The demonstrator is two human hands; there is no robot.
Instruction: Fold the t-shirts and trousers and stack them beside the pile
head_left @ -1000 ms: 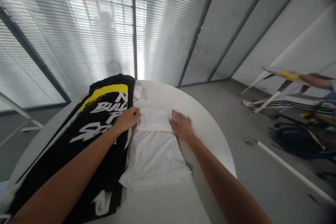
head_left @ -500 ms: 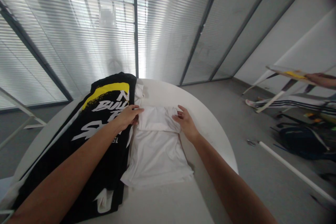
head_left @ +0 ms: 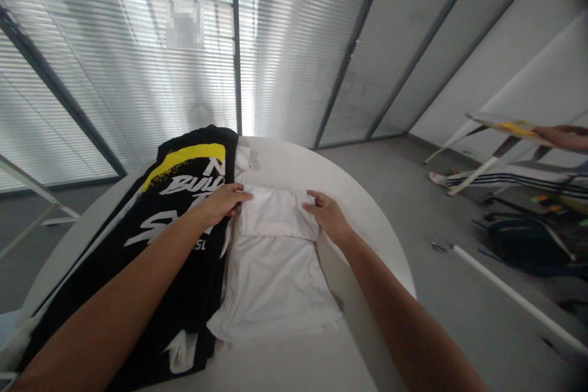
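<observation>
A white shirt (head_left: 280, 282) lies flat in a narrow strip, its far end folded over toward me. My left hand (head_left: 227, 201) is closed on the far left corner of the fold, thumb and fingers pinching the cloth. At the far right corner, my right hand (head_left: 329, 215) pinches the fold between thumb and fingers. A black garment (head_left: 184, 294) with a yellow band and white lettering lies to the left, under my left forearm. Some white cloth (head_left: 243, 159) sticks out past its right edge.
The round white table (head_left: 367, 214) carries both garments. Glass panels with blinds (head_left: 285, 73) rise behind it. On the right are a white pole (head_left: 514, 297) on the floor, a dark bag (head_left: 528, 245), and another person's hand (head_left: 563, 136) at a second table.
The folded flap now reaches slightly nearer to me, and the near hem has shifted a little toward me. Both hands keep nearly the same places; my right fingers have closed more on the cloth.
</observation>
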